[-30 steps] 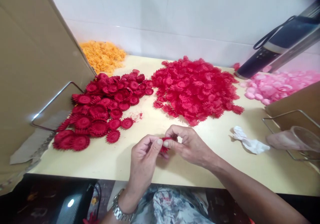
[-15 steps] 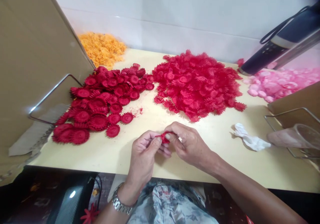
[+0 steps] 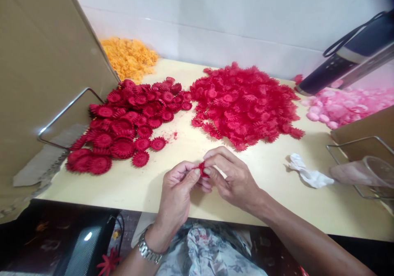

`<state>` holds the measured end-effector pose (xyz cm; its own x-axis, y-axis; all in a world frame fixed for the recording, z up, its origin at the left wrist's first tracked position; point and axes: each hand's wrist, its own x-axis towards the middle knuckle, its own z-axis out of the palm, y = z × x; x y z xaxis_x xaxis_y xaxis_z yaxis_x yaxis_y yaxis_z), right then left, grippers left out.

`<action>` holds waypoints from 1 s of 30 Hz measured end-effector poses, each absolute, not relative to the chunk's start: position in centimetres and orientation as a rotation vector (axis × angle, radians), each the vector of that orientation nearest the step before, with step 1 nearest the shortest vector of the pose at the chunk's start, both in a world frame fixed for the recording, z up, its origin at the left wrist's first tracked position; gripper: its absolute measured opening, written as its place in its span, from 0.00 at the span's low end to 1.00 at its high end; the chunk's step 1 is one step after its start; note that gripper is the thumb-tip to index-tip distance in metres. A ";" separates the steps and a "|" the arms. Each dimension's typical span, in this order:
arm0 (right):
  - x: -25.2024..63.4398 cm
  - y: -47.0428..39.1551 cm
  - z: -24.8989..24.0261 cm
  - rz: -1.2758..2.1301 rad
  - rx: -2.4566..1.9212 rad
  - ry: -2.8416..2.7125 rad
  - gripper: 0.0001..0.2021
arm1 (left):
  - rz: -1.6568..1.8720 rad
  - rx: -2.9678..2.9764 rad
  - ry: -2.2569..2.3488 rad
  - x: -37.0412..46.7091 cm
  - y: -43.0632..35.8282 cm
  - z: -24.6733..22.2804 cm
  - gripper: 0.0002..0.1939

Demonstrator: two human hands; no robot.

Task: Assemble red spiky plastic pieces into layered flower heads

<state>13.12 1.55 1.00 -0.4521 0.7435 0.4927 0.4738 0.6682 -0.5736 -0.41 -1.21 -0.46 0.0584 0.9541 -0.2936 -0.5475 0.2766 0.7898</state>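
Observation:
A small red fabric flower piece (image 3: 201, 169) is pinched between my two hands, just above the table's front part; the fingers cover much of it. My left hand (image 3: 178, 188) is closed on its left side, thumb on top. Thumb and fingers of my right hand (image 3: 229, 175) close on its right side. Beyond the hands lies a big heap of loose red petal pieces (image 3: 246, 103) with toothed edges. To the left spreads a pile of darker red layered flower discs (image 3: 123, 144), some of them stacked.
An orange heap (image 3: 129, 58) lies at the back left beside a tan panel (image 3: 46, 54). Pink petals (image 3: 347, 103) and a dark flask (image 3: 329, 73) stand back right. A crumpled white tissue (image 3: 309, 173) and a clear plastic cup (image 3: 360, 172) are at the right. A wall (image 3: 246, 26) bounds the back.
The right fingers have shifted slightly on the red flower piece, which both hands still hold. The whole view has moved a little.

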 end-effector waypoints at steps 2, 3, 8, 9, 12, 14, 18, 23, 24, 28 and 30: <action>13.1 1.6 1.4 0.521 -0.939 -2.101 0.06 | 1.237 0.560 0.936 -0.5 -1.4 -0.5 0.04; 13.1 1.6 1.6 0.531 -0.941 -2.093 0.06 | 1.246 0.561 0.938 -0.5 -1.5 -0.5 0.05; 13.4 2.2 2.4 0.540 -0.982 -2.054 0.06 | 1.298 0.526 0.941 -0.3 -1.4 -0.2 0.05; 13.4 2.4 2.5 0.537 -1.000 -2.041 0.06 | 1.298 0.520 0.945 -0.3 -1.3 0.0 0.06; 13.2 2.7 2.9 0.540 -1.022 -2.008 0.06 | 1.316 0.547 0.941 -0.1 -1.1 0.5 0.06; 13.1 2.9 3.0 0.586 -1.018 -1.984 0.06 | 1.348 0.557 0.946 -0.3 -0.9 0.7 0.07; 14.2 4.0 2.9 0.609 -1.108 -1.748 0.08 | 1.429 0.498 0.987 -1.1 -0.8 0.4 0.07; 17.6 8.2 3.1 -0.105 -1.368 -1.894 0.07 | 1.353 0.570 1.027 -1.5 -0.8 -0.1 0.06; 18.2 8.9 3.2 -0.281 -1.421 -1.962 0.06 | 1.338 0.573 1.032 -1.4 -0.8 -0.1 0.06; 18.3 9.0 3.9 -0.383 -1.442 -2.109 0.08 | 1.332 0.581 1.051 -1.3 -0.7 0.0 0.05; 17.1 7.5 4.1 -0.019 -1.308 -2.113 0.08 | 1.332 0.591 1.043 -1.2 -0.7 -0.1 0.05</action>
<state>17.12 7.46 4.07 -0.2956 0.7974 0.5261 0.8066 0.5034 -0.3098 -1.25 -0.69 -0.06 -0.0870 0.9592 -0.2690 -0.4908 0.1937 0.8494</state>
